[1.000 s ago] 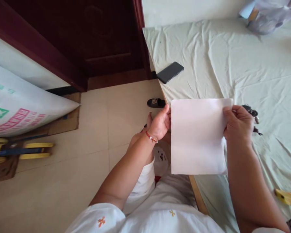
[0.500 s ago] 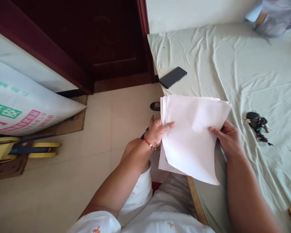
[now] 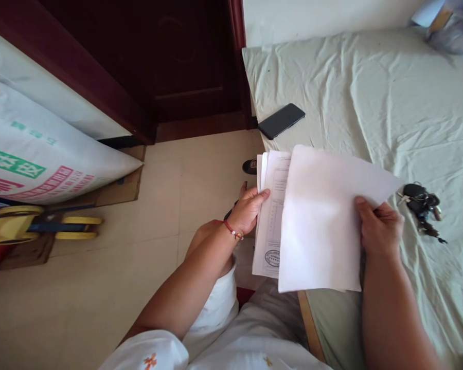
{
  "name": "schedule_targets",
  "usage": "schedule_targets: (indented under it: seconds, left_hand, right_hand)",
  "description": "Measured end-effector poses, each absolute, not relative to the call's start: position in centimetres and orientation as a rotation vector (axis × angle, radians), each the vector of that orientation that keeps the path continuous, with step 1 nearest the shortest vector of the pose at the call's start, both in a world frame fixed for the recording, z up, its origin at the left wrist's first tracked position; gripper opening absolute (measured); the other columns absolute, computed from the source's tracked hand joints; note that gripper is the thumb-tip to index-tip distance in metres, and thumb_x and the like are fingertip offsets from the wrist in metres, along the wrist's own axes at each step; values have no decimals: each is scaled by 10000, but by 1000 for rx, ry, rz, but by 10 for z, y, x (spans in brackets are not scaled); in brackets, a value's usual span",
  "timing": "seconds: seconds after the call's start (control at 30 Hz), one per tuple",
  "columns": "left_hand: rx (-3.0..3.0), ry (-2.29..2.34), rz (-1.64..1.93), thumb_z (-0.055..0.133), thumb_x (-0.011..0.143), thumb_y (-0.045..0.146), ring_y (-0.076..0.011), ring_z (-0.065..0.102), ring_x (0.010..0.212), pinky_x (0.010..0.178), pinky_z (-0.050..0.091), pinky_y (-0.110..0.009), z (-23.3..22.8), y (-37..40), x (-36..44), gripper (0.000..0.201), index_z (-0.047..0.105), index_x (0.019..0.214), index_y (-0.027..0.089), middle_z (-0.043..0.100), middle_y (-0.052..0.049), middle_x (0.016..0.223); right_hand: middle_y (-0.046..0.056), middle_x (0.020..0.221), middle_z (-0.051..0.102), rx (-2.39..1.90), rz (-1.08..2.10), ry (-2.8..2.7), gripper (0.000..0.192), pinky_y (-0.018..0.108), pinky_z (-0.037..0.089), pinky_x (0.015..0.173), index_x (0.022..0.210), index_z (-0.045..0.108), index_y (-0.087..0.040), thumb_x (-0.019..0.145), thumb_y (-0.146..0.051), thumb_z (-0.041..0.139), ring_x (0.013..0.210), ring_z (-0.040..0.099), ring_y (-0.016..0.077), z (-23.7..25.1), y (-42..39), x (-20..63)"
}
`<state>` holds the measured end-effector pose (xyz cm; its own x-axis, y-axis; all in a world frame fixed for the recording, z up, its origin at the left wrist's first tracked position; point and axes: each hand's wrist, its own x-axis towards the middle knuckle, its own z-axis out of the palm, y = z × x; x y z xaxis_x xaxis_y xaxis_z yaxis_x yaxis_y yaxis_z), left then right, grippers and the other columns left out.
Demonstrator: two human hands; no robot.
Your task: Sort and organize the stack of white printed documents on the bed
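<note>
Head view: we hold a small stack of white papers above our lap at the bed's edge, and the left hand pinches the left margin of the printed sheets, thumb on top and fingers beneath, so that the lower pages stay squared, we judge, while the top one is drawn aside. The right hand grips the blank top sheet at its right edge, thumb pressed on the paper, fingers hidden behind it; the sheet sits shifted right of the stack, baring a table and a round stamp near the bottom. The papers' long axis runs away from us toward the door, top edges pointing far, the top sheet slightly tilted. Just beside the right hand a bunch of keys lies on the pale green bedsheet, and a dark phone rests near the bed's corner
</note>
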<state>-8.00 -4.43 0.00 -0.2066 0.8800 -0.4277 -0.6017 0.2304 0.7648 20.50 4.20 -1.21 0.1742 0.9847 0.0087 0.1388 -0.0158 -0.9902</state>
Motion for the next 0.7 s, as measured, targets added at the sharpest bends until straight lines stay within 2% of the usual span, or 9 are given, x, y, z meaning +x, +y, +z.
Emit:
schedule_targets:
  seconds: [0.1,0.17,0.27,0.33,0.43,0.57,0.7]
  left_hand:
    - [350,1149,1445,954,593,494,-298,727,1134,1145,470,-459,-1,-43,-80,434,799,852,182,819,-64,896]
    - [363,1152,1473,945,619,475,-303,708,1192,1180,439,-462,-2,-42,-80,416,803,875,180,822,-72,927]
    - [386,1134,1474,929,647,472,-310,721,1167,1188,431,-479,-3,-41,-79,408,808,901,176,825,-75,924]
    - [407,1113,1468,921,662,485,-310,736,1130,1161,458,-483,-2,-41,-78,420,811,925,177,829,-76,934]
    - [424,1094,1472,916,675,507,-306,750,1093,1098,510,-471,1,-41,-76,448,813,964,181,832,-85,972]
    - [434,1095,1489,922,666,509,-318,756,1074,1021,557,-466,3,-42,-75,483,815,1009,186,829,-97,1052]
    - [435,1124,1525,938,656,455,-301,747,1110,1066,538,-454,1,-42,-74,469,816,1031,200,826,-82,1086]
  right_hand:
    - [-28,896,766,-1309,976,-934,219,331,617,733,823,792,-298,669,-409,902,826,701,192,-4,47,209]
    - [-6,933,770,-1321,1005,-844,208,351,630,736,797,778,-287,661,-397,890,912,725,233,4,50,214]
    - [37,1009,771,-1307,1092,-835,220,386,635,696,812,770,-271,693,-439,848,1002,733,295,11,51,218]
    - [38,1044,772,-1276,1136,-854,233,398,633,683,848,778,-286,703,-459,840,1005,733,303,12,49,219]
    - [25,970,777,-1258,1132,-894,248,392,626,708,848,786,-282,682,-443,875,918,735,273,9,46,216]
    - [-10,913,778,-1295,1053,-988,240,329,597,751,863,802,-268,689,-392,910,790,689,179,2,42,208]
    - [-15,937,780,-1285,1093,-1098,275,279,567,684,931,798,-264,721,-407,903,728,655,141,-4,40,202]
